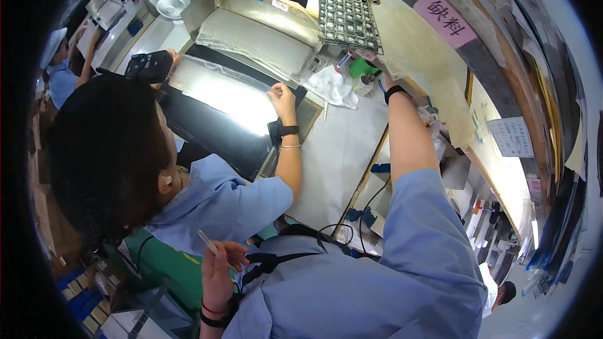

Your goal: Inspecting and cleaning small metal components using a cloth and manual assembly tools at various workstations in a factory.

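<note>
My left hand point(221, 269), low in the view beside my shirt, is closed on a thin pale stick point(207, 242) that points up between the fingers. I cannot make out the stick's exact kind. My right arm stretches far forward to the bench, and my right hand point(391, 81) is at the shelf edge, its fingers mostly hidden. Near it are a small bottle point(364, 85), a green object point(362, 68) and a crumpled white cloth point(333, 86). A red, white and blue tube-like thing point(343, 61) lies behind the cloth.
On my left a co-worker in blue has both hands at a clear sheet point(220, 91) over a bright, dark-framed panel point(207, 129). A black gridded tray point(348, 16) stands at the back. A black cable point(370, 204) loops near my chest. A small fan point(173, 4) stands far left.
</note>
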